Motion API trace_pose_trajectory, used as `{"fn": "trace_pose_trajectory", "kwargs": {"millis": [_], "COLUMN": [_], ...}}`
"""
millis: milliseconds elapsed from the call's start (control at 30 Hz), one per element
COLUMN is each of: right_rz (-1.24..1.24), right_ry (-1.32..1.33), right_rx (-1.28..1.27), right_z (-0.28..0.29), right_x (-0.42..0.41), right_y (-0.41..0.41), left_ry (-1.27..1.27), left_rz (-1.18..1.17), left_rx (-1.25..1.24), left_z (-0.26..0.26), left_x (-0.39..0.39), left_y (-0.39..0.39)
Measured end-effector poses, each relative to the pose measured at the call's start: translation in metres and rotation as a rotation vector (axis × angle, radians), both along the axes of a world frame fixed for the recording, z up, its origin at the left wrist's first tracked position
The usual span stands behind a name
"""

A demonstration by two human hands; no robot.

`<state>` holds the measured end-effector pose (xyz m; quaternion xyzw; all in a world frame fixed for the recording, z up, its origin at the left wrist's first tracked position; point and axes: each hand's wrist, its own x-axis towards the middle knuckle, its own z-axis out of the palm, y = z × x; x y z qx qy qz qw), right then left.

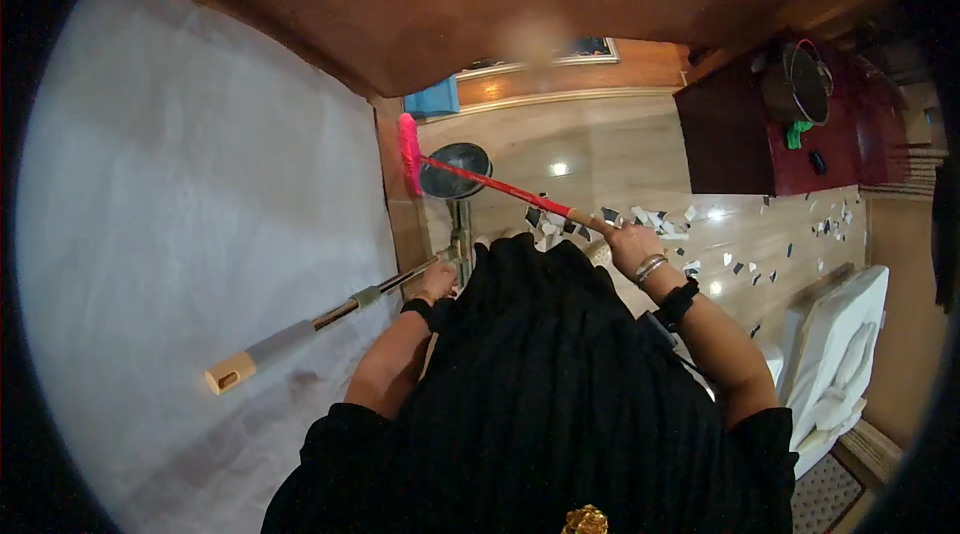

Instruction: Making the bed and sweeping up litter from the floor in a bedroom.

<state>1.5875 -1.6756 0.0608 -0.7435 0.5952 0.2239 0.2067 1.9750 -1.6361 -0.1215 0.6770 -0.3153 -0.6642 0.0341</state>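
Note:
My right hand (634, 253) grips the wooden end of a red-handled stick (517, 193). Its fluffy pink duster head (409, 151) is at the far end, against the wooden side below the white-covered surface. Lower left, my left hand (437, 283) is curled at the narrow end of a metal pole (349, 305) with a grey grip and a tan cap; the fingers are partly hidden. A metal frame (461, 234) stands beside that hand. Past it, a dark round basin (450, 185) sits on the floor, the stick crossing above it.
Torn black and white scraps (652, 223) litter the tiled floor (585, 129). A white-covered surface (210, 196) fills the left. A dark red cabinet (727, 136) bears a bucket (810, 88) and a green cloth (797, 133). A white padded item (840, 361) leans at right.

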Motion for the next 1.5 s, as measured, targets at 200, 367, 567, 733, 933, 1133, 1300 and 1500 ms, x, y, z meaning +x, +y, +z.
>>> {"fn": "trace_pose_trajectory", "kwargs": {"millis": [200,367,567,733,933,1133,1300,1500], "right_rz": [-0.006,-0.02,-0.191,-0.307,-0.554,-0.627,-0.553,-0.265], "right_ry": [0.09,0.147,0.262,0.274,-0.193,-0.443,-0.374,-0.122], "right_rx": [-0.012,-0.098,-0.198,-0.262,-0.216,0.095,0.018,0.137], "right_z": [0.024,0.023,0.028,0.036,0.003,-0.077,-0.209,-0.089], "right_x": [-0.047,-0.097,-0.146,-0.15,-0.129,-0.013,0.009,-0.048], "right_y": [0.015,0.039,0.072,0.078,0.093,0.029,0.069,0.082], "left_ry": [-0.12,-0.055,-0.269,-0.429,-0.196,0.044,-0.027,-0.004], "left_rz": [-0.057,-0.013,-0.042,-0.168,-0.272,-0.126,-0.046,-0.019], "left_rx": [-0.102,-0.061,-0.349,-0.473,-0.268,-0.052,-0.119,-0.202], "left_z": [-0.02,-0.022,-0.041,-0.09,-0.008,-0.025,0.023,-0.009], "left_x": [0.02,0.024,0.053,0.092,0.034,0.026,-0.021,0.022], "left_y": [0.015,0.005,0.0,0.026,-0.013,-0.023,-0.05,-0.003]}}
